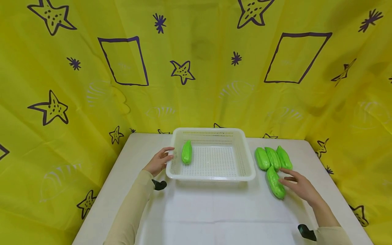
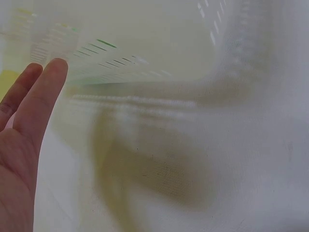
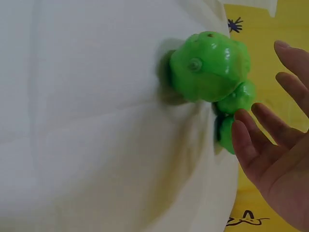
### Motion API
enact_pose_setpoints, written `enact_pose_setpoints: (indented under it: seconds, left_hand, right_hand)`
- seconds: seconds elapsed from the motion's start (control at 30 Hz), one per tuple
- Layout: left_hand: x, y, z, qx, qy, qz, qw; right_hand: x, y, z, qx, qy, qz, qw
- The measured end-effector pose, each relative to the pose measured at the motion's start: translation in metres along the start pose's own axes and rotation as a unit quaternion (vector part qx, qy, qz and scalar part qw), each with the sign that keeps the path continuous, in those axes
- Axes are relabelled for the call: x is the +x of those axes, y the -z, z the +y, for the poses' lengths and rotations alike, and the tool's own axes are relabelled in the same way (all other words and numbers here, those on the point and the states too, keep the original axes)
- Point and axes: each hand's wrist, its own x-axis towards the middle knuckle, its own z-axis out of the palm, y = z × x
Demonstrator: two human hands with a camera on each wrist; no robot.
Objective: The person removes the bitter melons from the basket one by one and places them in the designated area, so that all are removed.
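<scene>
A white plastic basket [image 1: 211,178] stands on the table with one bright green bitter melon [image 1: 187,152] lying in its left part. My left hand [image 1: 157,162] is at the basket's left rim, its fingers extended against the side; the left wrist view shows them straight beside the slotted wall. Right of the basket lie several more green bitter melons: a row of three [image 1: 274,158] and a nearer one [image 1: 276,183] set below them. Over the right edge of that nearer melon, my right hand [image 1: 298,186] spreads its loosely bent fingers, with nothing in its grasp.
The white-covered table [image 1: 196,211] is backed and flanked by a yellow curtain [image 1: 202,98] with starfish drawings. The basket's back edge is close to the curtain. Dark wrist-worn pieces show at both sleeves.
</scene>
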Motion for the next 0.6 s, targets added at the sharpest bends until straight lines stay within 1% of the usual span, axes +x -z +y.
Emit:
enact_pose_setpoints:
  seconds: [0.1, 0.2, 0.3, 0.37, 0.4, 0.47, 0.53, 0.6]
  left_hand:
    - [0.000, 0.000, 0.000, -0.001, -0.003, -0.001, 1.0000]
    - [0.000, 0.000, 0.000, -0.002, -0.005, -0.004, 1.0000]
    - [0.000, 0.000, 0.000, -0.002, -0.005, -0.003, 1.0000]
    - [0.000, 0.000, 0.000, -0.002, -0.004, -0.001, 1.0000]
    - [0.000, 0.000, 0.000, -0.003, -0.003, -0.001, 1.0000]
    - [0.000, 0.000, 0.000, -0.004, -0.003, 0.000, 1.0000]
    - [0.000, 0.000, -0.001, -0.004, -0.002, 0.001, 1.0000]
    - [0.000, 0.000, -0.001, -0.004, -0.003, 0.000, 1.0000]
  right_hand:
    - [0.002, 0.007, -0.007, 0.010, -0.007, 0.012, 0.9999]
    - [0.005, 0.014, -0.017, 0.033, -0.015, 0.039, 0.9986]
    - [0.007, 0.018, -0.027, 0.079, -0.016, 0.075, 0.9939]
    - [0.009, 0.020, -0.034, 0.119, -0.009, 0.101, 0.9876]
    - [0.010, 0.020, -0.038, 0.141, -0.004, 0.114, 0.9833]
    - [0.013, 0.020, -0.045, 0.207, 0.006, 0.129, 0.9697]
    - [0.015, 0.020, -0.052, 0.265, 0.014, 0.141, 0.9538]
    - [0.018, 0.019, -0.061, 0.320, 0.016, 0.148, 0.9358]
